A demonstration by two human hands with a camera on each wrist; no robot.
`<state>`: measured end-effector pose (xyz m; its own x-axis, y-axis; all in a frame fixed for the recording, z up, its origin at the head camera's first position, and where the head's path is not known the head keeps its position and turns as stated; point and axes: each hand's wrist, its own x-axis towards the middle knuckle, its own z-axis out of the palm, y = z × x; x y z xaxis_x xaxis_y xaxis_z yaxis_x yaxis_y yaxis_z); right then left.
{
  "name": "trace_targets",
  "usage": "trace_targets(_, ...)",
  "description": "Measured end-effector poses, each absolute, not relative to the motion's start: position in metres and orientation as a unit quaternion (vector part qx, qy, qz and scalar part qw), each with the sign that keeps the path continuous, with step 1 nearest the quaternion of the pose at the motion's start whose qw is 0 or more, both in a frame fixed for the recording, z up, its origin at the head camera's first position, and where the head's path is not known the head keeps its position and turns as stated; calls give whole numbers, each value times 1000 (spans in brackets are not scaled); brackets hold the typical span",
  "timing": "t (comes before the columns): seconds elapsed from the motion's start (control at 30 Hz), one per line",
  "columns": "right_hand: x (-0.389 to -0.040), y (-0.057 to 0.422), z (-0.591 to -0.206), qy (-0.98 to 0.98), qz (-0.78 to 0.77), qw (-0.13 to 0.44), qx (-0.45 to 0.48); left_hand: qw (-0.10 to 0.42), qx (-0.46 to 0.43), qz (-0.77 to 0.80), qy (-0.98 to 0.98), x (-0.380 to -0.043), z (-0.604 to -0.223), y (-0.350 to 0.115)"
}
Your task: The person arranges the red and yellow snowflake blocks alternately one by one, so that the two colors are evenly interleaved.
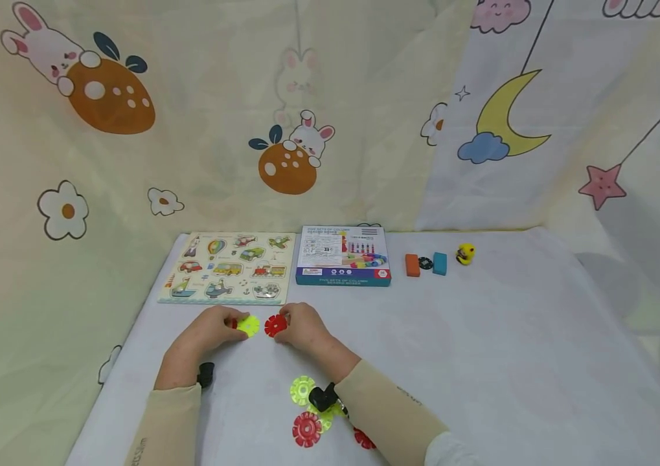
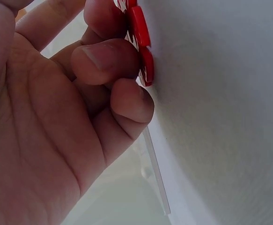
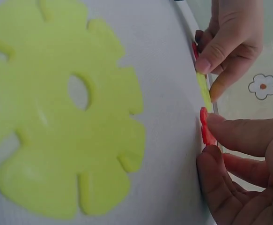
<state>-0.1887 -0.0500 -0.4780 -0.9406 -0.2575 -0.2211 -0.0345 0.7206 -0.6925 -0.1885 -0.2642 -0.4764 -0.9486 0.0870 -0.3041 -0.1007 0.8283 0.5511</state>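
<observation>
In the head view my left hand (image 1: 207, 333) pinches a yellow-green notched interlocking disc (image 1: 250, 326) by its edges. A red disc (image 2: 143, 42) shows at the left fingertips in the left wrist view, adjoining the yellow one and mostly hidden by the hand. Just to the right, my right hand (image 1: 312, 333) grips another red disc (image 1: 274, 325) between thumb and fingers. A narrow gap separates this red disc from the yellow one in the head view. Both hands are low over the white cloth, near the picture board.
Nearer me lie yellow-green discs (image 1: 302, 390) and red discs (image 1: 307, 429), partly under the right wrist. Behind the hands are a vehicle picture board (image 1: 236, 301) and a boxed bead set (image 1: 341, 279). Farther right stand an orange block (image 1: 412, 265), a blue block (image 1: 440, 263) and a yellow duck (image 1: 466, 253).
</observation>
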Motion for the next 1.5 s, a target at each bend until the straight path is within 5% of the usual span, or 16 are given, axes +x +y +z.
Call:
trace_targets(0.93,-192,-50,-488,924,-344,130,-106,123,74,264,954,-182,-473,-224)
trace_targets(1.5,-156,-10,-455,884,-382,212,-165,152,61,248,955,-184,-478,-219)
